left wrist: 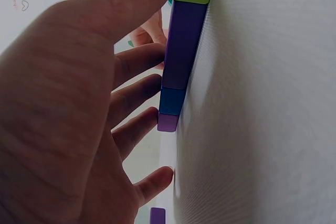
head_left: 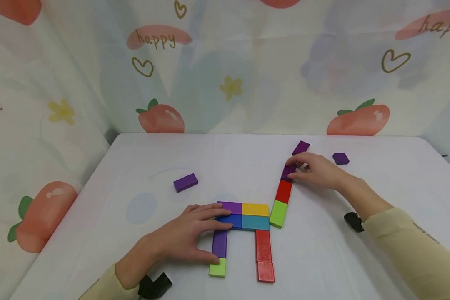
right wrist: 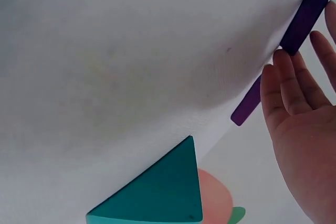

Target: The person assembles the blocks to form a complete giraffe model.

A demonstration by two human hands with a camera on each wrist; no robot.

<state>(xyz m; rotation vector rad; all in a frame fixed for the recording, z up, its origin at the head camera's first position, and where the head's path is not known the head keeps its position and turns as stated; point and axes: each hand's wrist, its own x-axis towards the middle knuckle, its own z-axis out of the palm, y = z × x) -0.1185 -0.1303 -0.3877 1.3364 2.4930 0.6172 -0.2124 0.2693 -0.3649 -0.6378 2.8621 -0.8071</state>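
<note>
Flat coloured blocks form a connected figure. My left hand [head_left: 185,231] lies over its left side. Fingertips touch the violet block [head_left: 233,207] and blue block [head_left: 237,223], and the thumb reaches the lower green block [head_left: 217,271] under a purple block [head_left: 220,245]. My right hand [head_left: 318,170] pinches a dark purple block [head_left: 287,172] between thumb and fingers at the top of a slanted row. Below it in that row are a red block [head_left: 283,191] and a green block [head_left: 278,213]. Another purple block [head_left: 301,147] lies just beyond the right fingertips.
Yellow [head_left: 255,209] and teal [head_left: 255,222] blocks make the figure's right part, above two red blocks [head_left: 263,246]. A loose purple block [head_left: 185,182] lies left, a purple five-sided block [head_left: 341,158] right. The right wrist view shows a teal triangular block [right wrist: 157,187].
</note>
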